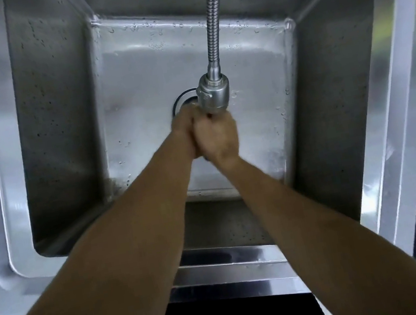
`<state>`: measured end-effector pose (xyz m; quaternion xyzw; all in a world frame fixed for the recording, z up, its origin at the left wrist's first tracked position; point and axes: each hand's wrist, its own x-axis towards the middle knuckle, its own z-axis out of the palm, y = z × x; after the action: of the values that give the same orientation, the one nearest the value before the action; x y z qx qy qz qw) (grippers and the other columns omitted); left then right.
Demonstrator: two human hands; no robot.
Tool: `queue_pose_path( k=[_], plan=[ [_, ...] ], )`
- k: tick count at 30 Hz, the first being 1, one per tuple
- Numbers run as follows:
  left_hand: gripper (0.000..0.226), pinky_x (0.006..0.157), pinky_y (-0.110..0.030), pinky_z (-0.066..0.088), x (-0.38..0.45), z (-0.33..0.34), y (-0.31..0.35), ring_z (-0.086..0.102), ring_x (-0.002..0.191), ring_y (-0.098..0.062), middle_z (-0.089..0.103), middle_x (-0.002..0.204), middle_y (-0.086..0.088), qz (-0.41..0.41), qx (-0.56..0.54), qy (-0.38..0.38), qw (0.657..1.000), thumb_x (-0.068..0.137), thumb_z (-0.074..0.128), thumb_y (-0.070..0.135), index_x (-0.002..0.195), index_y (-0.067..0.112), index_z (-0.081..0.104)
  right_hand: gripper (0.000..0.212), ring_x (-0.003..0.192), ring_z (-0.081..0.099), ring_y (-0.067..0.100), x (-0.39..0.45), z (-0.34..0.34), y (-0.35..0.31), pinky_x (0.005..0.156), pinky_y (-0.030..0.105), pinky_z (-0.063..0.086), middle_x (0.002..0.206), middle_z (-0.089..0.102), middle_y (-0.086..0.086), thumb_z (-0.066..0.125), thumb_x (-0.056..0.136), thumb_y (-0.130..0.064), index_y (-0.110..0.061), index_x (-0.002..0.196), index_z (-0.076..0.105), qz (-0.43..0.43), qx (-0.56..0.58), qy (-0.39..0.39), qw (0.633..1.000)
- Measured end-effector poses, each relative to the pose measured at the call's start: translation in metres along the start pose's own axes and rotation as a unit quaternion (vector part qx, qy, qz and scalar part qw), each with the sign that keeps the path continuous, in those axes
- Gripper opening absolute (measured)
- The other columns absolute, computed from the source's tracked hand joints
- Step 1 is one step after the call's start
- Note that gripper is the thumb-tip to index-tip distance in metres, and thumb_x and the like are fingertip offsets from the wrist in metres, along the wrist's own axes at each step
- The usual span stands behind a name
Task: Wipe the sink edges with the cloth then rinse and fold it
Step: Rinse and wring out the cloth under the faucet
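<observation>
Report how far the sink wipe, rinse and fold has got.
Done: cannot be confirmed; the sink walls carry droplets, which may come from wiping or just splashing. In hand: left hand and right hand are pressed together under the spray head, above the drain. No cloth is visible between them. Left: the fold, probably more rinsing.

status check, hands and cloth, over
Left hand and right hand pressed together under the steel spray faucet head, grip state unclear. Cloth not visible. Nothing blocking the steel sink basin.
</observation>
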<state>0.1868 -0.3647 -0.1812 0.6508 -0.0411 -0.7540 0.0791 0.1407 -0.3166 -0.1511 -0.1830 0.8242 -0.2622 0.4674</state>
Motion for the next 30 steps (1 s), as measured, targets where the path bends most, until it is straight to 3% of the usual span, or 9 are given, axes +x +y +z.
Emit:
queue_pose_path(
  k=[2,5,8,10,14,19,23,28,30],
  plan=[
    [0.010,0.064,-0.020,0.056,0.004,-0.007,-0.005,0.062,0.076,-0.022,0.065,0.068,0.001,-0.016,-0.046,0.015,0.999,0.086,0.058,0.027,0.090,0.018,0.060,0.034,0.066,0.067,0.024,0.001,0.000,0.004,0.061,0.032,0.053,0.070,0.070,0.006,0.061,0.092,-0.041,-0.019,0.066,0.061,-0.020,-0.021,-0.019,0.999],
    [0.020,0.077,-0.035,0.064,-0.008,0.008,-0.015,0.073,0.082,-0.022,0.074,0.091,-0.006,-0.024,-0.015,-0.001,1.000,0.095,0.061,0.031,0.101,0.014,0.071,0.033,0.060,0.059,0.022,0.038,-0.029,-0.006,0.059,0.032,0.045,0.064,0.063,0.002,0.070,0.089,-0.026,-0.020,0.059,0.055,-0.011,-0.075,0.007,0.997],
    [0.026,0.060,-0.023,0.057,-0.006,0.007,-0.002,0.064,0.062,-0.018,0.064,0.066,-0.003,-0.002,0.012,-0.024,1.000,0.096,0.055,0.029,0.073,0.018,0.060,0.033,0.062,0.066,0.025,0.018,-0.016,-0.004,0.058,0.035,0.052,0.066,0.067,0.004,0.069,0.090,-0.032,-0.022,0.060,0.057,-0.024,-0.032,0.013,0.999],
    [0.025,0.056,-0.021,0.048,-0.002,0.004,0.006,0.054,0.061,-0.017,0.053,0.062,-0.001,0.024,-0.018,-0.011,0.999,0.094,0.051,0.029,0.070,0.022,0.049,0.032,0.063,0.068,0.027,0.004,-0.005,0.002,0.058,0.035,0.056,0.067,0.068,0.005,0.064,0.091,-0.037,-0.021,0.064,0.059,-0.032,-0.007,0.006,0.999],
    [0.020,0.074,-0.034,0.061,-0.016,0.018,-0.012,0.069,0.071,-0.021,0.070,0.079,-0.007,-0.009,0.026,-0.035,0.999,0.097,0.063,0.028,0.086,0.013,0.068,0.041,0.050,0.043,0.018,0.050,-0.039,-0.005,0.055,0.033,0.038,0.054,0.051,0.001,0.061,0.092,-0.018,-0.014,0.053,0.048,-0.013,-0.066,0.030,0.997],
    [0.030,0.059,-0.021,0.051,-0.005,-0.003,-0.004,0.059,0.067,-0.018,0.062,0.063,0.000,-0.019,-0.025,-0.016,0.999,0.100,0.049,0.033,0.075,0.018,0.056,0.027,0.066,0.068,0.026,0.004,-0.004,0.004,0.060,0.033,0.053,0.066,0.066,0.003,0.061,0.090,-0.033,-0.021,0.066,0.059,-0.022,-0.016,-0.003,1.000],
    [0.028,0.079,-0.036,0.063,-0.019,0.013,-0.018,0.072,0.083,-0.023,0.073,0.093,-0.009,-0.032,0.023,-0.026,0.999,0.097,0.062,0.037,0.102,0.012,0.073,0.038,0.056,0.052,0.025,0.044,-0.034,0.002,0.054,0.031,0.040,0.055,0.054,0.000,0.061,0.091,-0.021,-0.017,0.055,0.052,0.021,-0.071,0.018,0.997],
    [0.034,0.067,-0.027,0.053,-0.011,0.000,-0.005,0.065,0.069,-0.019,0.066,0.069,-0.002,-0.014,-0.010,-0.013,1.000,0.100,0.049,0.039,0.078,0.016,0.063,0.025,0.067,0.067,0.020,0.014,-0.006,0.007,0.061,0.032,0.054,0.070,0.068,0.002,0.058,0.096,-0.032,-0.017,0.076,0.065,-0.039,-0.035,-0.008,0.999],
    [0.031,0.079,-0.035,0.062,-0.013,-0.001,-0.008,0.073,0.081,-0.021,0.075,0.087,-0.005,-0.014,0.042,-0.016,0.999,0.099,0.056,0.040,0.093,0.014,0.071,0.035,0.062,0.061,0.019,0.026,-0.018,0.008,0.059,0.035,0.048,0.066,0.063,0.002,0.056,0.098,-0.030,-0.017,0.067,0.059,-0.033,-0.072,-0.012,0.997]
  ],
)
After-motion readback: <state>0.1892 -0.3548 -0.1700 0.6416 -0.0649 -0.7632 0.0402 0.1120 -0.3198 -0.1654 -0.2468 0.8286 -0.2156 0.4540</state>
